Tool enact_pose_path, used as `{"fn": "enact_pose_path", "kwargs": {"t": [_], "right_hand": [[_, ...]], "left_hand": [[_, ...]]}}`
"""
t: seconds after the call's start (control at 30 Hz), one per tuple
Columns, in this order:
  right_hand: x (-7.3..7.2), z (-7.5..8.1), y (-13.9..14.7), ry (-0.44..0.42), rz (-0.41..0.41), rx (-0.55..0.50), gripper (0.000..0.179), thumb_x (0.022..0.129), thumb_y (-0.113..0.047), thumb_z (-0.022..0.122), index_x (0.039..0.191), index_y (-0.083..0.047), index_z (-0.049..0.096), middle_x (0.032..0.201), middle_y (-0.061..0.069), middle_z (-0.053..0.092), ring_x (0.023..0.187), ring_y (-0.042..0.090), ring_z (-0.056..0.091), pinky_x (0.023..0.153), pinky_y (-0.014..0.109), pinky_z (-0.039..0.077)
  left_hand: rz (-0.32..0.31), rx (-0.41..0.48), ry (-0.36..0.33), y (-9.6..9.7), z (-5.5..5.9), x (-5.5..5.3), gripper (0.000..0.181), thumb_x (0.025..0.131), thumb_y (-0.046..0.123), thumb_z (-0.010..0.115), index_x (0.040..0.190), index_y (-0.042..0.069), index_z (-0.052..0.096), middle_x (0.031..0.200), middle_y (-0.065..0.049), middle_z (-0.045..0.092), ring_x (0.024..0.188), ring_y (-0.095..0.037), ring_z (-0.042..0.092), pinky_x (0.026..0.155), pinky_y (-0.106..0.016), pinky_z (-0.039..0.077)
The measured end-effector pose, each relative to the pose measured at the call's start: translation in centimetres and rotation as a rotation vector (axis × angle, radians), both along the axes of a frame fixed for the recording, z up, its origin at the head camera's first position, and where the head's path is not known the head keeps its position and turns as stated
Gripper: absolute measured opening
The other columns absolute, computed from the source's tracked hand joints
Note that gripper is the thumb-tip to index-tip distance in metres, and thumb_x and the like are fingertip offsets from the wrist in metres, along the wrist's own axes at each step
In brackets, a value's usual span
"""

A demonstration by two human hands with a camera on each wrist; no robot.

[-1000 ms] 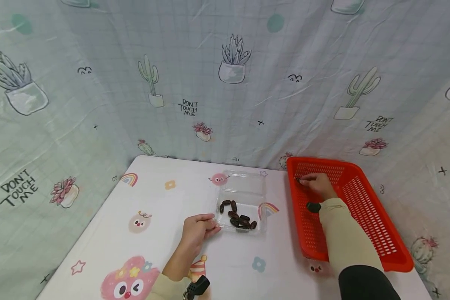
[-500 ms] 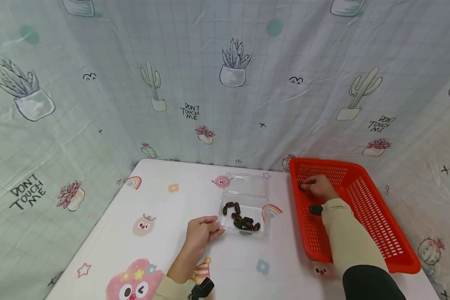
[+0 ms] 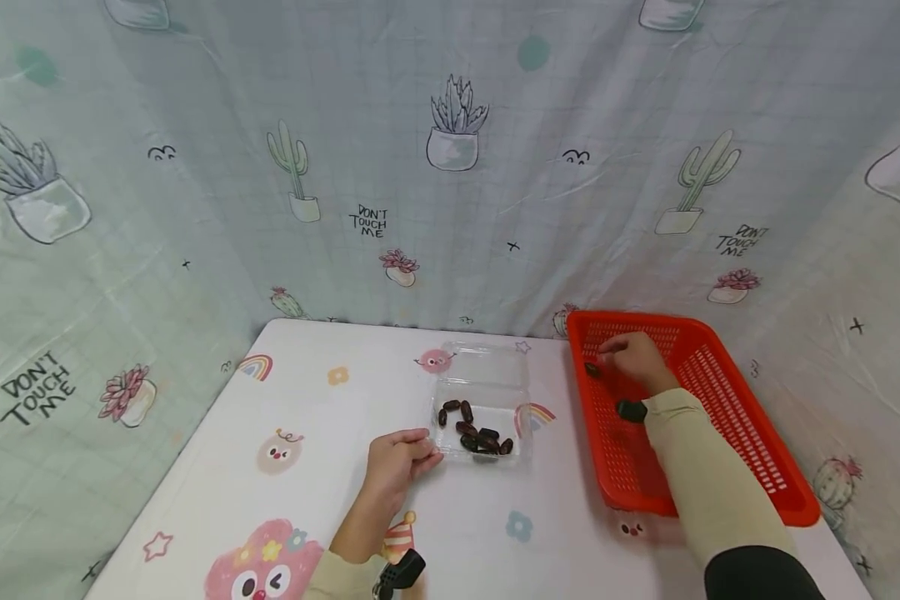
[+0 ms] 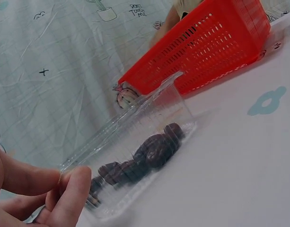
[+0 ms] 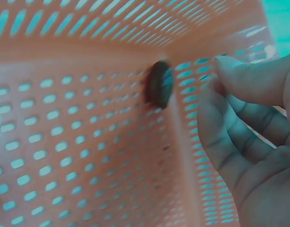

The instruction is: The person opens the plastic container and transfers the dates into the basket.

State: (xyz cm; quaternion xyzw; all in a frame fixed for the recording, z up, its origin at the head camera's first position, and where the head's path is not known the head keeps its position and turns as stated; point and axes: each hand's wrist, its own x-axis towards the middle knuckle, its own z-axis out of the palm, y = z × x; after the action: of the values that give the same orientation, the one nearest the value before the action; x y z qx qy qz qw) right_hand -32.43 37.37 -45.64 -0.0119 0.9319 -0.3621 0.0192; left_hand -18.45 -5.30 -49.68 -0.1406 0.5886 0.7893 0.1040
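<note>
My left hand [image 3: 399, 465] pinches the left wall of a clear plastic clamshell box [image 3: 450, 457] between thumb and fingers. The box stands on the table with its lid folded back, and several dark brown dates [image 3: 467, 412] lie in it. In the left wrist view the fingertips [image 4: 78, 182] press on the plastic. Inside the red basket, my right hand [image 3: 637, 358] hovers with loosely bent fingers, holding nothing. A single dark date [image 5: 159, 85] lies in the basket's corner, just apart from the thumb and forefinger in the right wrist view.
The red perforated basket [image 3: 750, 425] stands on the right of the white, cartoon-printed table [image 3: 330, 467]. A patterned cloth [image 3: 360, 108] hangs behind and to both sides. Table surface lies between the box and basket.
Earlier the right fingertips were on a dark date at the basket's left side; now that date lies apart from them. The left hand keeps its grip on the box.
</note>
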Motion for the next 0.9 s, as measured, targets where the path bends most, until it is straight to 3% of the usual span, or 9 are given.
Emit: {"fn": "enact_pose_path", "kwargs": {"t": [0.23, 0.5, 0.9], "right_hand": [[0.9, 3.3, -1.5, -0.026, -0.01, -0.186, 0.03, 0.101, -0.014, 0.067, 0.126, 0.003, 0.07, 0.121, 0.02, 0.069, 0.097, 0.022, 0.067, 0.087, 0.03, 0.063], [2.0, 5.6, -4.5, -0.034, 0.074, -0.317, 0.032, 0.098, -0.011, 0.072, 0.124, 0.008, 0.069, 0.108, 0.006, 0.07, 0.089, 0.015, 0.067, 0.083, 0.025, 0.065], [2.8, 5.6, -10.7, -0.041, 0.238, -0.312, 0.023, 0.095, -0.006, 0.073, 0.116, 0.004, 0.075, 0.109, 0.021, 0.074, 0.089, 0.026, 0.074, 0.086, 0.031, 0.067]], "left_hand": [[0.017, 0.012, -0.004, -0.1, 0.3, -0.3, 0.036, 0.096, -0.011, 0.06, 0.131, -0.022, 0.055, 0.087, -0.011, 0.064, 0.074, -0.013, 0.07, 0.078, -0.029, 0.069], [0.01, 0.021, -0.007, 0.1, 0.0, -0.2, 0.036, 0.095, -0.013, 0.06, 0.129, -0.023, 0.056, 0.086, -0.011, 0.064, 0.073, -0.014, 0.07, 0.077, -0.029, 0.069], [0.028, 0.025, -0.006, 0.2, -0.4, -0.2, 0.034, 0.095, -0.014, 0.058, 0.128, -0.023, 0.057, 0.084, -0.01, 0.063, 0.072, -0.013, 0.069, 0.076, -0.028, 0.069]]}}
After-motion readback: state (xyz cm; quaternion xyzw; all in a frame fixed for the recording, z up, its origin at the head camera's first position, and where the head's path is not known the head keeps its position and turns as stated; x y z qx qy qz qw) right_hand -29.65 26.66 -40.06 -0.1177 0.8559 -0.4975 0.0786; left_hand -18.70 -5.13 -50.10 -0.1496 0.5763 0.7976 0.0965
